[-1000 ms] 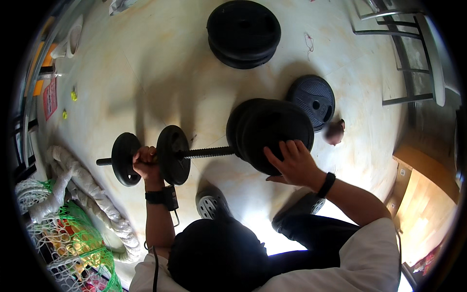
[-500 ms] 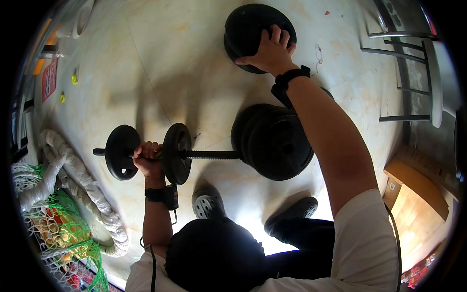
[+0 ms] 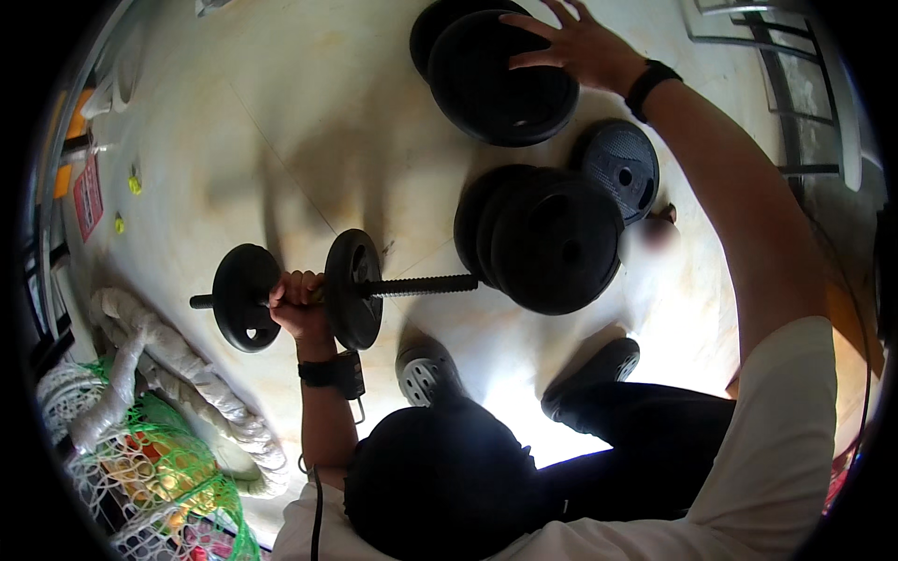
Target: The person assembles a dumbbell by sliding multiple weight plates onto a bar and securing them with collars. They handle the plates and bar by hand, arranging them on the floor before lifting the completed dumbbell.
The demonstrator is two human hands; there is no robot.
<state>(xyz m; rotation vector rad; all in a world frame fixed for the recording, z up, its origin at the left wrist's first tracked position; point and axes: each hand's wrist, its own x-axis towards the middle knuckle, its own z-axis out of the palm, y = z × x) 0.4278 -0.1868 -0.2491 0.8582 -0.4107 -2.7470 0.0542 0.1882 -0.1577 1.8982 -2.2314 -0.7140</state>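
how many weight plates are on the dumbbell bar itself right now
2: one plate outside the left hand, one plate inside it. Loose plates on the floor aren't counted.

The left hand is curled into a closed fist, knuckles up, fingers wrapped fully round what it grips. Its forearm runs straight down toward the body, a dark band on the wrist. The right arm stretches far forward and up, elbow nearly straight, white short sleeve at the shoulder. The right hand lies palm down with fingers spread wide and flat, thumb pointing left, nothing clasped in it; a black band circles that wrist
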